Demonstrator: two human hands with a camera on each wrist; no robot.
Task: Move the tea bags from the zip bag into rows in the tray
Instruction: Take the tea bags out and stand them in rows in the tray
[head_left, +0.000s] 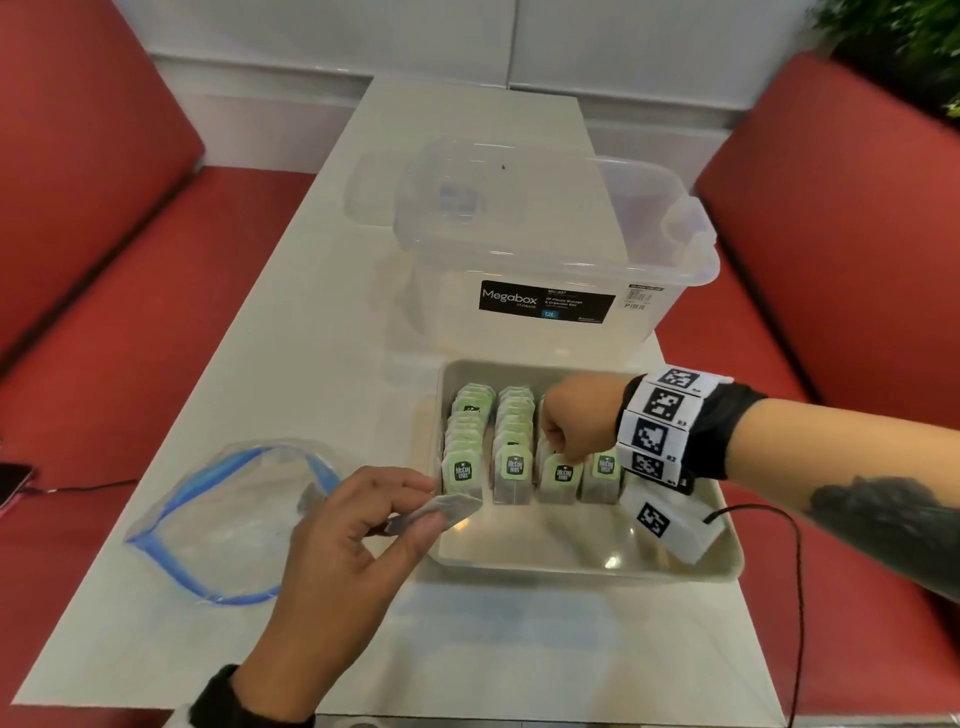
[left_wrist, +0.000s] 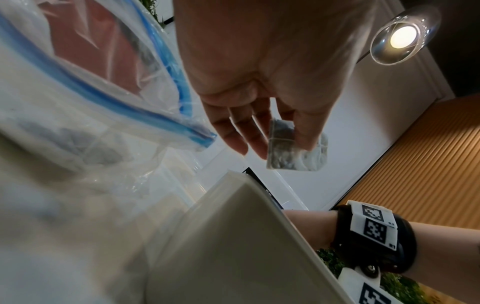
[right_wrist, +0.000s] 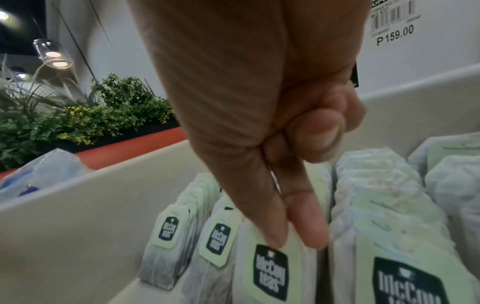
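Note:
Several tea bags with green tags stand in four rows (head_left: 511, 457) at the back of the beige tray (head_left: 571, 569). My right hand (head_left: 563, 452) reaches down into the third row, where thumb and forefinger pinch the top of the front tea bag (right_wrist: 270, 267); the other fingers are curled. My left hand (head_left: 431, 506) hovers at the tray's left front corner and pinches loose grey tea bags (head_left: 441, 512), also seen from below as tea bags (left_wrist: 293, 152). The clear zip bag (head_left: 228, 519) with a blue seal lies open on the table to the left.
A clear Megabox storage box (head_left: 545, 249) stands right behind the tray. The tray's front half (head_left: 545, 535) holds no tea bags. Red benches (head_left: 104, 260) flank the white table. A phone (head_left: 13, 486) with a cable lies on the left bench.

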